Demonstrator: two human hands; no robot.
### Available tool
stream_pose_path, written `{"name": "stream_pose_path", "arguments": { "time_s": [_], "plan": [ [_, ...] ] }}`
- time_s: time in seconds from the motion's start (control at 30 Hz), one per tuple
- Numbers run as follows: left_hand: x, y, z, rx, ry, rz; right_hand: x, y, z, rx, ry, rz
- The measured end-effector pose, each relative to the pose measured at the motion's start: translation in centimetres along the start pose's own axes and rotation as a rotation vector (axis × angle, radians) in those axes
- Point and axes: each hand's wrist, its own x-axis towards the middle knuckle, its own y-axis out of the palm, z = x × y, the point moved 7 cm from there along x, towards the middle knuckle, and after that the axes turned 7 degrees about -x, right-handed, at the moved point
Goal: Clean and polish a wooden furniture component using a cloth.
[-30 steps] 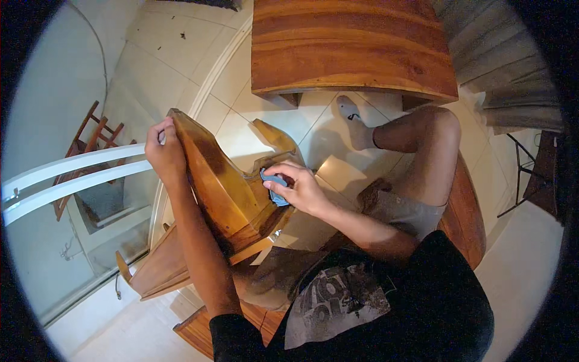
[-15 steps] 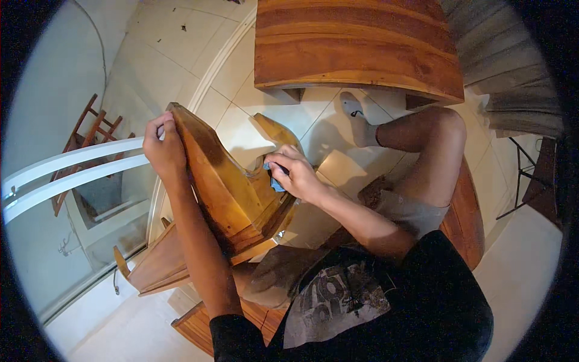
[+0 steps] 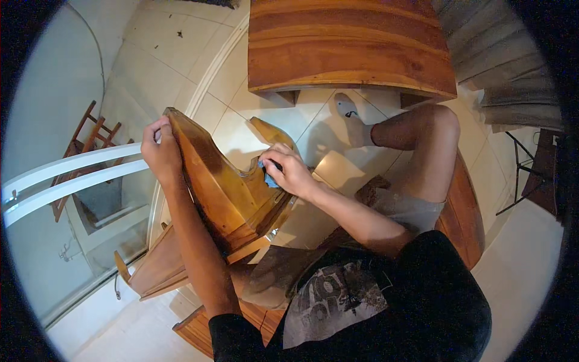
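Note:
A glossy brown wooden furniture piece (image 3: 218, 190) with curved, leg-like ends is held tilted in front of me, left of the middle. My left hand (image 3: 161, 151) is closed around its upper left end. In my right hand (image 3: 291, 172) is a bunched blue cloth (image 3: 271, 180), pressed against the inner curve of the wood. The fingers wrap over the cloth and hide part of it. One curved end (image 3: 269, 131) of the piece rises beyond my right hand.
A wooden table (image 3: 350, 48) stands at the far side. Beneath me is a wooden seat (image 3: 467, 211). Another wooden piece (image 3: 160, 262) lies at the lower left, by a glass panel with white rails (image 3: 78, 172). A grey curtain (image 3: 518, 102) hangs at the right.
The view has shifted slightly. My right hand and the blue cloth have moved only a little on the wood, while my left hand keeps its hold on the upper end.

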Motion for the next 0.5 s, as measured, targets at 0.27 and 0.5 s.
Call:
{"name": "stream_pose_path", "arguments": {
  "time_s": [0.27,0.5],
  "plan": [
    [0.0,0.1,-0.3,0.014,0.01,0.001,-0.5,-0.5,1.0,0.021,-0.022,-0.009],
    [0.1,0.2,0.2,-0.031,0.008,-0.002,0.2,-0.5,0.3,-0.051,-0.066,0.007]
  ]
}}
